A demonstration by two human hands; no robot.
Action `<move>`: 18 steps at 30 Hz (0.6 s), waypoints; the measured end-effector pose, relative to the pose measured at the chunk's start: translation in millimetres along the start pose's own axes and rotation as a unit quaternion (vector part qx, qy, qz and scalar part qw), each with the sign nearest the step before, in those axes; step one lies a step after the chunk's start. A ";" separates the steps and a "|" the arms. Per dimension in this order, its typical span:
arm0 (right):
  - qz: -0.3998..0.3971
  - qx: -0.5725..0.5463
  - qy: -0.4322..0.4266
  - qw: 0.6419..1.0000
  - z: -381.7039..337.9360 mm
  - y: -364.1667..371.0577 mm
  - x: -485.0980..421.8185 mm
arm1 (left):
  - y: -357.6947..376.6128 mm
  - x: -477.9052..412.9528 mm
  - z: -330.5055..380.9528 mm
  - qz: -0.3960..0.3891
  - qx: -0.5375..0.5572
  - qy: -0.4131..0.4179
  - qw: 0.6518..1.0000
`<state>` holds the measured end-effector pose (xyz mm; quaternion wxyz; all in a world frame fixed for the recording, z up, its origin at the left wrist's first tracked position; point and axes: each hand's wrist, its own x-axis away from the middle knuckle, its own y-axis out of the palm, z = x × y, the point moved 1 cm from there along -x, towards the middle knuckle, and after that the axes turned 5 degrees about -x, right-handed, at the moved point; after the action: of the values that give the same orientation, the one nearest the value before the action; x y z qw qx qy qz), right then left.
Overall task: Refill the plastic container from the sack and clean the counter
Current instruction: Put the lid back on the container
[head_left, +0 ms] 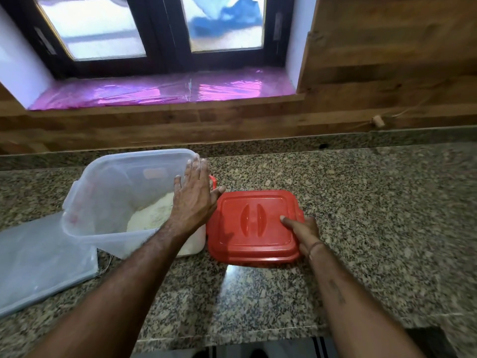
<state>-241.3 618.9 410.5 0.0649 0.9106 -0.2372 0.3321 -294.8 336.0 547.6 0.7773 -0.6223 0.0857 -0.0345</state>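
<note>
On counter [361, 202], container [108, 182] of white powder [152, 215] — left grip [192, 195] flat against it, right grip [303, 232] round red lid [247, 228]

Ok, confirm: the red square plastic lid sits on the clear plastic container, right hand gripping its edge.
No. Head view: the red square plastic lid lies on the granite counter beside the clear plastic container, right hand gripping its edge.
</note>
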 end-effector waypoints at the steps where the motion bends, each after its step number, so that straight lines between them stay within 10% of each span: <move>1: -0.021 -0.025 0.001 0.999 -2.2 -3.7 1.6 | 0.9 -0.7 0.1 0.002 -0.002 0.000 1.000; 12: -0.028 -0.177 -0.074 0.981 -81.6 -66.9 28.7 | -10.7 -3.5 -0.1 -0.054 0.014 -0.009 0.998; 18: -0.132 -0.204 -0.142 0.960 -150.8 -46.7 71.1 | -60.1 -18.4 8.0 -0.016 0.217 -0.027 0.976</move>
<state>-258.2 673.8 573.8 0.2585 0.9390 -0.1844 0.1323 -308.3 333.2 609.4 0.8953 -0.4406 0.0448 -0.0482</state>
